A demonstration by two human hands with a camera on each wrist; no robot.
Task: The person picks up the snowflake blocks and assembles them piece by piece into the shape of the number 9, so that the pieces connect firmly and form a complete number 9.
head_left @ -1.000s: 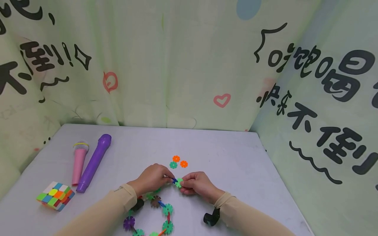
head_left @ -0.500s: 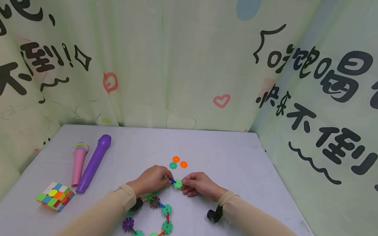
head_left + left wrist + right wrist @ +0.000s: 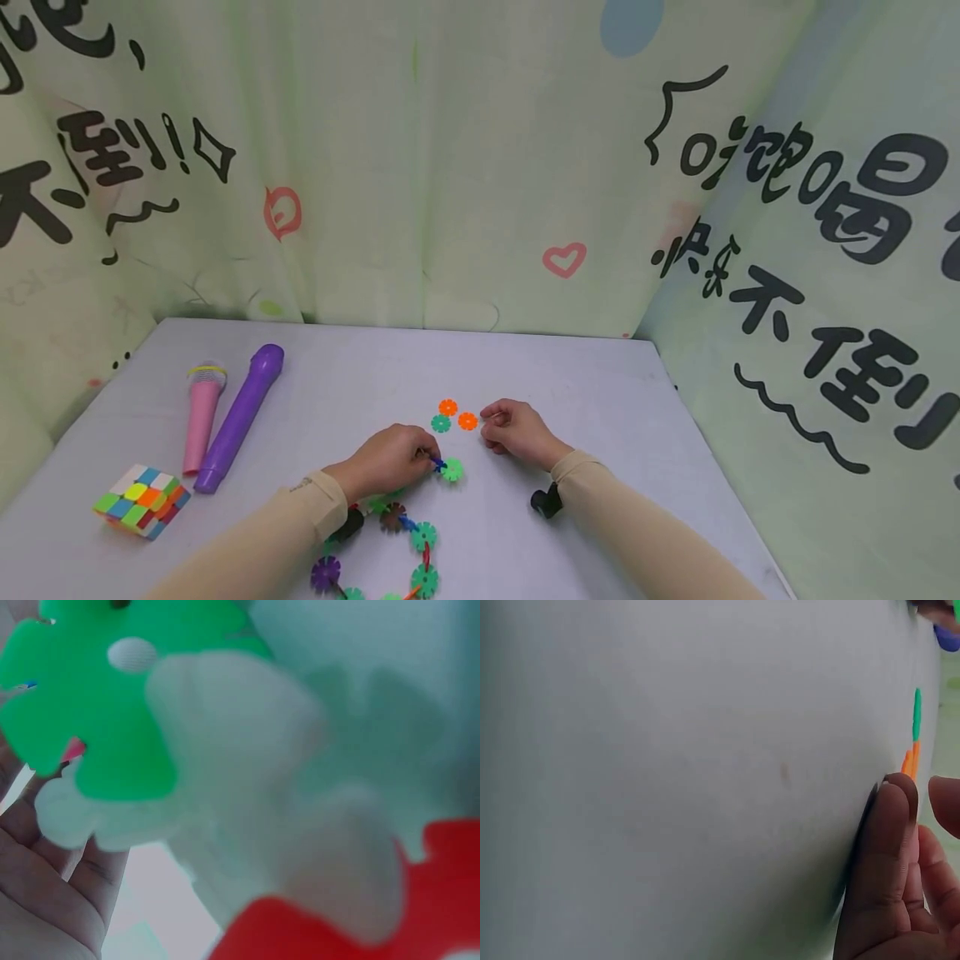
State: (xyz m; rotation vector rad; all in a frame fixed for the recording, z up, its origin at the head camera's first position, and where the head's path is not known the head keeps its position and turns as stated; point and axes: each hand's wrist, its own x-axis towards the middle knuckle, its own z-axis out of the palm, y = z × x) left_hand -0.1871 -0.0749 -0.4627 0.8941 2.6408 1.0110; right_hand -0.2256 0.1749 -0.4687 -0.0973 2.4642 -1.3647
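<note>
My left hand [image 3: 390,458] pinches a blue snowflake disc [image 3: 438,463] at the end of a linked chain. A light green disc [image 3: 452,470] is joined to it and points right. The rest of the chain curves round under my left wrist, with teal discs [image 3: 424,581], a brown disc [image 3: 392,517] and a purple disc [image 3: 326,574]. Close up in the left wrist view are a green disc [image 3: 127,712], a pale blurred disc and a red disc [image 3: 442,892]. My right hand [image 3: 521,435] holds nothing, thumb and fingers apart, just right of two loose orange discs [image 3: 467,421].
A loose teal disc [image 3: 441,423] lies by the orange ones. On the left of the white table [image 3: 600,392] are a pink microphone [image 3: 201,425], a purple microphone-shaped tube [image 3: 240,417] and a puzzle cube [image 3: 142,502]. Printed curtains [image 3: 465,167] stand behind.
My right hand has left the light green disc and moved up and right, to beside the loose orange discs. My left hand stays on the chain's blue disc.
</note>
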